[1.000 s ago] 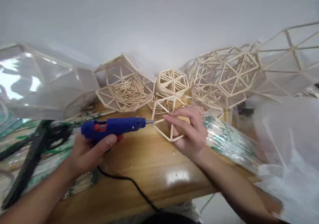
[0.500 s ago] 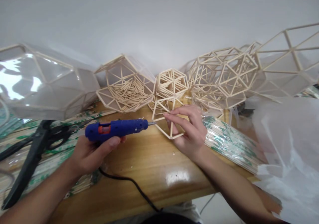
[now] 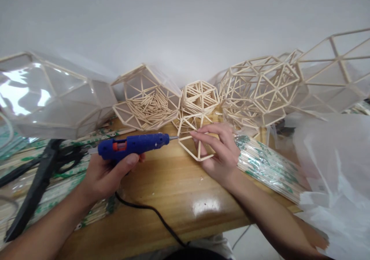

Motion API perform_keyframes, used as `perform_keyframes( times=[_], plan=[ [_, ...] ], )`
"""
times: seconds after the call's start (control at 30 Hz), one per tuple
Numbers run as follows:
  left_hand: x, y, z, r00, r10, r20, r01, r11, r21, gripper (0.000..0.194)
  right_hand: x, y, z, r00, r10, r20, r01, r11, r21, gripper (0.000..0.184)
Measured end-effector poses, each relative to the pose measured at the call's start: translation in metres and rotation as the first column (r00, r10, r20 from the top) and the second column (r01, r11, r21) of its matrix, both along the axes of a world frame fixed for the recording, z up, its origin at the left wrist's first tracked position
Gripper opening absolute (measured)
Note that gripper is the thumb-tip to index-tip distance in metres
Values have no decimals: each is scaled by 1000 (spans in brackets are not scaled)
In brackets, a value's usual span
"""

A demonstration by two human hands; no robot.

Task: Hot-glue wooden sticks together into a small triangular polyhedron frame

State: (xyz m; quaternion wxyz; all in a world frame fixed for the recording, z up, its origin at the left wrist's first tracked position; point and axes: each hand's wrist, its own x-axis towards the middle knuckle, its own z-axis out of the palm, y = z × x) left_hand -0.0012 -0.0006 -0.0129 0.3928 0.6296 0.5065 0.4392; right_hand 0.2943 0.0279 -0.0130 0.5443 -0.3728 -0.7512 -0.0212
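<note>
My left hand [image 3: 111,173] is wrapped round the handle of a blue hot glue gun [image 3: 141,144], which lies level and points right. Its metal tip is at the left corner of a small wooden stick frame [image 3: 189,151]; whether they touch I cannot tell. With thumb and fingers, my right hand [image 3: 219,148] pinches this frame from the right side, covering part of it. Behind the frame stands a small ball-like stick structure [image 3: 200,96]. To its left, an open stick shell [image 3: 124,117] holds many short wooden sticks [image 3: 152,105].
A large film-covered stick structure [image 3: 66,102] stands at the left, and further stick domes [image 3: 268,82] at the right. Packs of sticks [image 3: 268,167] lie on the wooden table [image 3: 162,198]. Black scissors [image 3: 65,159] are at left; white plastic bags [image 3: 332,167] at right. A black cord [image 3: 150,208] crosses the front.
The glue gun in my left hand has shifted slightly left and up, its tip drawing to the frame's left corner. My right hand holds nearly still.
</note>
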Motion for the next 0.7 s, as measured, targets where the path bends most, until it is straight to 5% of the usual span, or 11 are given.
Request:
perform_keyframes(
  times=[0.23,0.47,0.53,0.6,0.7],
  plan=[
    [0,0,4,998,-59,6,59,998,18,25,-1,-1,1,1000,2,-3,-2,1000,-28,33],
    [22,8,21,953,147,265,-164,986,41,31,-4,-5,6,982,105,-154,-137,967,-216,24],
    [27,9,27,935,160,316,-185,982,50,32,-7,-6,8,949,126,-288,-243,876,-417,15],
    [30,9,31,929,176,327,-193,981,22,33,-10,-6,9,887,105,-450,-391,688,-612,19],
    [30,9,33,925,209,318,-219,976,-5,35,-13,-5,10,801,27,-599,-552,422,-719,36]
  ],
)
